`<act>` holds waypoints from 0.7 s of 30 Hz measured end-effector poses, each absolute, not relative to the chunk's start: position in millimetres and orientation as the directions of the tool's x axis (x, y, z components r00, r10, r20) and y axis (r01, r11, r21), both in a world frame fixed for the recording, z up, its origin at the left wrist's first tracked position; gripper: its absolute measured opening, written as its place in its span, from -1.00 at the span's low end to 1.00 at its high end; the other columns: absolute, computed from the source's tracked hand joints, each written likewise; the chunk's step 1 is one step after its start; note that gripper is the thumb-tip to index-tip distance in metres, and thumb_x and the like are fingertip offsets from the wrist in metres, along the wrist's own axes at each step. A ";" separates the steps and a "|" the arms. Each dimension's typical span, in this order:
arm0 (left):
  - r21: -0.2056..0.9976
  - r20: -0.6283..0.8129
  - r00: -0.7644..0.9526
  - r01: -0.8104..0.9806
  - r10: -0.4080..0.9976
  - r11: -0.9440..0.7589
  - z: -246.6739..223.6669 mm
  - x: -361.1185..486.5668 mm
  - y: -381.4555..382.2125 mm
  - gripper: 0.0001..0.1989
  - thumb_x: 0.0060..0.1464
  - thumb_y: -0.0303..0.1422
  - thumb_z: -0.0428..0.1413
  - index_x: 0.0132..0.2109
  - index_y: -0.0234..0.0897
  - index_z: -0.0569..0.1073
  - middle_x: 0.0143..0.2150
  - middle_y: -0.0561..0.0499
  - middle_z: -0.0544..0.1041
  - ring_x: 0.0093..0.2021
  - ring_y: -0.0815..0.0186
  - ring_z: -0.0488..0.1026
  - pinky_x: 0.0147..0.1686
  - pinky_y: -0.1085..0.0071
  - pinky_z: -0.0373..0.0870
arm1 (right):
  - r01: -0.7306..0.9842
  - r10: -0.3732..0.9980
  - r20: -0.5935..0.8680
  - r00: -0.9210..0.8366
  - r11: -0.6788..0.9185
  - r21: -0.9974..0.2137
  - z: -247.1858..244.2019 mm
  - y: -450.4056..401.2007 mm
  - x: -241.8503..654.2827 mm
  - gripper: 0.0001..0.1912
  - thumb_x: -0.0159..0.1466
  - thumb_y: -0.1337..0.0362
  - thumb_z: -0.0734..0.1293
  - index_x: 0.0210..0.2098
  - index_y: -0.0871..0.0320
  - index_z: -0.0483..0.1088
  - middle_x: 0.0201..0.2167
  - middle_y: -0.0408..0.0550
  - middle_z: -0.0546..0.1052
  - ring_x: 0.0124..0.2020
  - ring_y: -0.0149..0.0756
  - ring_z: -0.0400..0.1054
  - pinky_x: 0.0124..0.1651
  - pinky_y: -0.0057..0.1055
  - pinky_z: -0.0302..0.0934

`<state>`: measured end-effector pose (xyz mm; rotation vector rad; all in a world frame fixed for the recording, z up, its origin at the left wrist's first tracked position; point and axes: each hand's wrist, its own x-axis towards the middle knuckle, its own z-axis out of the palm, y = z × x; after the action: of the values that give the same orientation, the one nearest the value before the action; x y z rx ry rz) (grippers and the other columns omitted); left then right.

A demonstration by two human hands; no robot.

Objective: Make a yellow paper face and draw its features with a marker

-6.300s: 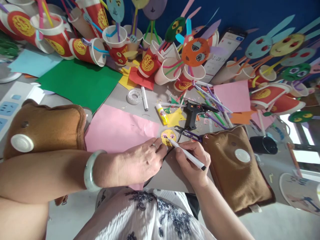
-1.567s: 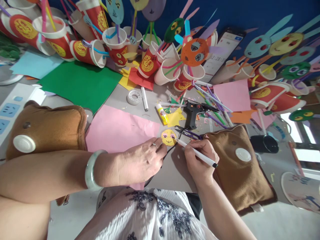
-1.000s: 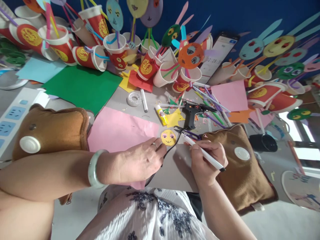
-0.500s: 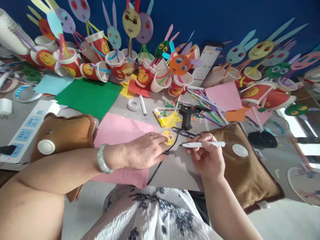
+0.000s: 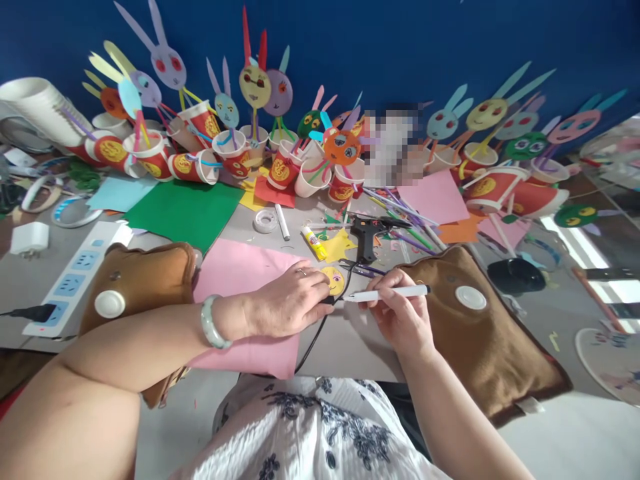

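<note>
My left hand lies on the pink paper, its fingers bent over the left edge of a small yellow paper circle. The circle carries a drawn smiling face with one eye visible. A small black piece shows by my left thumb; its kind is unclear. In my right hand is a white marker, gripped between thumb and fingers. Its tip points left, close to the circle's lower right edge; whether it touches is hard to tell. A black cable runs between the hands.
A black glue gun, a glue stick and scissors lie beyond my hands. Brown cushions flank them. Red paper cups with paper rabbit faces line the blue wall. A power strip lies left.
My right hand has moved left, bringing the marker's tip close to the yellow circle. My left hand keeps its place on the circle. The view has shifted slightly.
</note>
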<state>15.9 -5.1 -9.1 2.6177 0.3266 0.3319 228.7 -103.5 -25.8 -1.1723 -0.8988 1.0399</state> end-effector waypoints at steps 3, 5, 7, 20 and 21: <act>0.477 0.177 0.944 0.165 0.279 -0.863 -8.5 15.8 -5.6 -0.71 0.45 -0.28 -0.05 -0.13 -0.34 0.51 0.02 -0.21 0.59 0.08 0.10 0.51 0.22 0.05 0.30 | -0.126 0.963 0.022 0.270 0.058 -0.990 -29.0 -104.8 228.8 -0.68 0.28 0.05 0.45 -0.43 0.06 0.32 -0.58 -0.20 0.47 -0.62 -0.41 0.28 -0.64 -0.49 0.03; 0.460 0.180 0.944 0.168 0.277 -0.872 -8.1 16.0 -6.4 -0.71 0.44 -0.29 -0.05 -0.14 -0.34 0.50 -0.05 -0.19 0.59 0.03 0.11 0.52 0.19 0.06 0.30 | -0.095 0.968 0.022 0.248 0.047 -0.994 -31.4 -106.1 229.1 -0.66 0.29 0.03 0.46 -0.43 0.07 0.34 -0.57 -0.19 0.50 -0.66 -0.44 0.24 -0.64 -0.48 0.04; 0.432 0.182 0.941 0.183 0.284 -0.883 -8.1 16.1 -7.9 -0.72 0.44 -0.29 -0.05 -0.15 -0.33 0.49 -0.11 -0.17 0.59 -0.04 0.13 0.53 0.12 0.10 0.34 | -0.080 0.976 0.015 0.216 0.033 -0.996 -33.5 -107.4 229.5 -0.66 0.28 0.03 0.48 -0.42 0.08 0.37 -0.57 -0.18 0.52 -0.68 -0.47 0.21 -0.64 -0.48 0.03; 0.132 0.154 0.959 0.218 0.238 -0.967 -3.0 7.1 -16.7 -0.66 0.46 -0.39 -0.25 -0.08 -0.34 0.40 -0.41 -0.03 0.53 -0.45 0.28 0.42 -0.37 0.29 0.24 | 0.022 0.989 0.030 0.142 0.027 -0.999 -24.5 -109.2 227.7 -0.64 0.21 0.00 0.55 -0.41 0.11 0.44 -0.64 -0.14 0.54 -0.72 -0.45 0.18 -0.63 -0.44 0.05; 0.110 0.150 0.961 0.218 0.233 -0.970 -1.9 6.9 -16.3 -0.67 0.43 -0.43 -0.25 -0.05 -0.37 0.41 -0.41 -0.04 0.53 -0.43 0.28 0.43 -0.36 0.29 0.25 | 0.034 0.988 0.035 0.151 0.030 -0.999 -24.8 -108.9 226.0 -0.64 0.21 -0.01 0.55 -0.42 0.11 0.44 -0.64 -0.13 0.55 -0.72 -0.45 0.18 -0.63 -0.44 0.05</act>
<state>6.9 -16.3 -1.9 3.0195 0.3474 0.2478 226.0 -108.9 -24.8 -1.2756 -1.1344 1.0582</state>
